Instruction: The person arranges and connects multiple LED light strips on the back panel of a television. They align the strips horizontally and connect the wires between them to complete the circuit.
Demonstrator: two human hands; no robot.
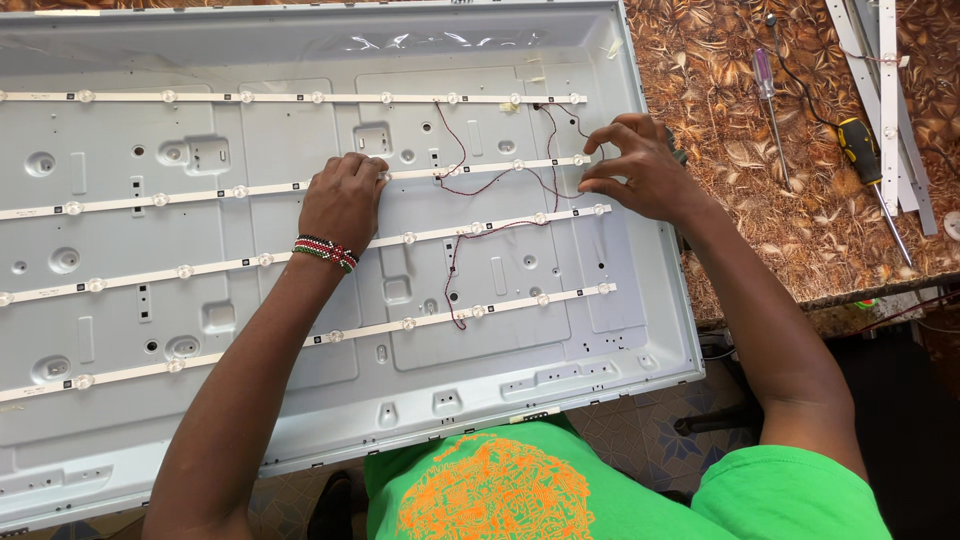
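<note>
Pale grey panel (pixel 300 400) with white strips (pixel 250 97), red-and-black wires (pixel 470 185); brown leaf-patterned tablecloth (pixel 720 130); green shirt (pixel 620 490), orange print; red-green-black beaded bracelet (pixel 325 252).

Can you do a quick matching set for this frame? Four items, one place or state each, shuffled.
Items:
1. left hand
2. right hand
3. yellow-handled screwdriver
4. beaded wristband

Places or states:
A. lying on the brown patterned tabletop, right of the panel
B. around the left wrist
C. fingers curled at the right end of the second strip
D. pressed down on the second LED strip, mid-panel

Pairs: 1-D, 2-C, 3-A, 4-B
</note>
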